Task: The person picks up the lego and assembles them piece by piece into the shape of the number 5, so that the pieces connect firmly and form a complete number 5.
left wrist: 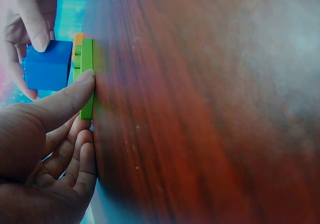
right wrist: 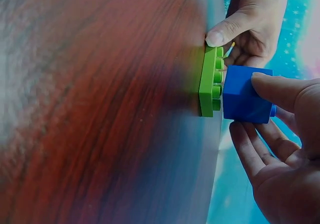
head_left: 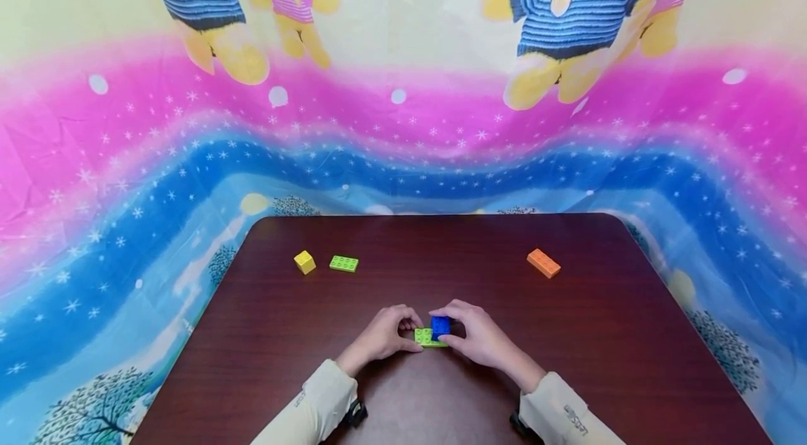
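At the near middle of the table, the left hand pinches one end of a flat green toy brick between thumb and fingers. This brick lies studs up on the tabletop in the left wrist view. From the other side, the right hand grips a blue toy brick with thumb and fingertips. In the right wrist view the blue brick is held just over the studs at the right end of the green brick, with a narrow gap between them.
On the dark wooden table, a yellow brick and a second flat green brick lie at the far left. An orange brick lies at the far right. A printed curtain hangs behind the table.
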Action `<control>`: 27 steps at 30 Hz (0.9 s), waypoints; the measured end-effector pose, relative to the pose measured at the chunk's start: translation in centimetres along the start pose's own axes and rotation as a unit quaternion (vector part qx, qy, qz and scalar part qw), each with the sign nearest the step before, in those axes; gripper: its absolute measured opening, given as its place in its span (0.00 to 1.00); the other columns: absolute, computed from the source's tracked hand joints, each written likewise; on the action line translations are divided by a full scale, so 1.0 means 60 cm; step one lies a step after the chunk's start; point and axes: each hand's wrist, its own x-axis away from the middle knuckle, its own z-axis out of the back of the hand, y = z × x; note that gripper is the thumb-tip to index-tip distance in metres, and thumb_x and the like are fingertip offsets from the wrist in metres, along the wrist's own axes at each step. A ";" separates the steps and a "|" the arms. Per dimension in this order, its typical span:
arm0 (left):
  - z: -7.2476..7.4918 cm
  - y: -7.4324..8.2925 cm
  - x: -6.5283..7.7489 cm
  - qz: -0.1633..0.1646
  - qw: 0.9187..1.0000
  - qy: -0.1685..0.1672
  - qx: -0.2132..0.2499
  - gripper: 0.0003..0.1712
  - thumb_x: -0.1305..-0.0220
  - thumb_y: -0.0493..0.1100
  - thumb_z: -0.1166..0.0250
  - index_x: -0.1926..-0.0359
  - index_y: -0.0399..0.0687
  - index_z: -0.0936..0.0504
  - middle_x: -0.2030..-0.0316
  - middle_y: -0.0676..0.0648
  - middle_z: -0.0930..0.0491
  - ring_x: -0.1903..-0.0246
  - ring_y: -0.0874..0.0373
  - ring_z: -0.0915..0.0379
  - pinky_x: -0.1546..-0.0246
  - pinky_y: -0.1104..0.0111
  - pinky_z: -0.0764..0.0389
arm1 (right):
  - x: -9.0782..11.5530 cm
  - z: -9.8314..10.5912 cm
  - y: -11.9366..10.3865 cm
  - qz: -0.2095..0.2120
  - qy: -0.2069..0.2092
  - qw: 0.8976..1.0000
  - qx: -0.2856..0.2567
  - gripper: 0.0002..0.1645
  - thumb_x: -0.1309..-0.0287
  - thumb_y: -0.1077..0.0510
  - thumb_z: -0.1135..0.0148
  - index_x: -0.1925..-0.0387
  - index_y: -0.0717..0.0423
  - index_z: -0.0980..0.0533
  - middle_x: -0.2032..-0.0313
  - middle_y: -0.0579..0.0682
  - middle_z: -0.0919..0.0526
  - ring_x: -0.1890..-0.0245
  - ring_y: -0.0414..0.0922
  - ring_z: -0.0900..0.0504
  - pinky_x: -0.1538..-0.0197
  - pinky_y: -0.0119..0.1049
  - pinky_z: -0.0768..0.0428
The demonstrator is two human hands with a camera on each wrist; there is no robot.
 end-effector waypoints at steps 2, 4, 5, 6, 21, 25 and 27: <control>0.000 -0.001 -0.001 -0.001 1.000 0.000 0.000 0.18 0.51 0.39 0.16 0.60 0.45 0.13 0.64 0.48 0.17 0.63 0.57 0.21 0.59 0.69 0.17 | 0.000 -0.001 0.001 0.002 0.000 1.000 0.003 0.26 0.39 0.57 0.25 0.38 0.48 0.19 0.53 0.40 0.18 0.53 0.39 0.19 0.49 0.40 0.17; 0.000 -0.001 -0.001 -0.002 1.000 0.000 -0.001 0.18 0.51 0.39 0.16 0.60 0.45 0.13 0.64 0.49 0.17 0.63 0.58 0.21 0.59 0.70 0.18 | 0.000 -0.001 0.002 0.005 0.000 1.000 0.004 0.26 0.39 0.57 0.25 0.39 0.48 0.19 0.53 0.41 0.18 0.54 0.39 0.19 0.49 0.39 0.17; -0.001 -0.001 -0.001 -0.002 1.000 0.000 -0.001 0.18 0.51 0.40 0.16 0.60 0.45 0.13 0.64 0.49 0.17 0.63 0.59 0.21 0.59 0.70 0.18 | -0.001 -0.002 0.002 0.007 0.000 1.000 0.004 0.26 0.39 0.56 0.25 0.39 0.48 0.19 0.53 0.41 0.18 0.54 0.39 0.19 0.50 0.39 0.17; -0.001 -0.002 -0.001 -0.002 1.000 0.000 0.000 0.18 0.51 0.39 0.16 0.60 0.45 0.13 0.64 0.49 0.17 0.63 0.59 0.21 0.59 0.71 0.18 | -0.001 -0.002 0.003 0.008 0.001 1.000 0.004 0.26 0.39 0.56 0.25 0.39 0.48 0.19 0.53 0.41 0.18 0.54 0.39 0.19 0.50 0.39 0.17; -0.001 -0.001 -0.002 -0.003 1.000 0.001 -0.006 0.18 0.51 0.40 0.16 0.60 0.46 0.13 0.64 0.50 0.17 0.64 0.62 0.22 0.59 0.72 0.19 | 0.002 -0.002 0.005 -0.001 -0.006 1.000 0.002 0.26 0.39 0.56 0.25 0.39 0.47 0.19 0.52 0.40 0.17 0.53 0.39 0.19 0.49 0.39 0.17; -0.001 -0.001 -0.002 -0.002 1.000 0.000 -0.007 0.18 0.51 0.40 0.16 0.60 0.46 0.13 0.64 0.50 0.17 0.64 0.61 0.22 0.59 0.71 0.19 | 0.002 -0.003 0.005 0.005 -0.002 1.000 0.004 0.26 0.40 0.56 0.25 0.40 0.48 0.18 0.52 0.40 0.17 0.54 0.39 0.19 0.50 0.38 0.18; 0.000 -0.001 -0.001 -0.002 1.000 0.000 -0.006 0.18 0.51 0.40 0.16 0.60 0.45 0.13 0.64 0.50 0.17 0.64 0.60 0.21 0.59 0.71 0.18 | 0.002 -0.004 0.005 0.008 0.000 1.000 0.005 0.26 0.40 0.56 0.24 0.40 0.48 0.18 0.53 0.40 0.17 0.54 0.38 0.19 0.50 0.38 0.18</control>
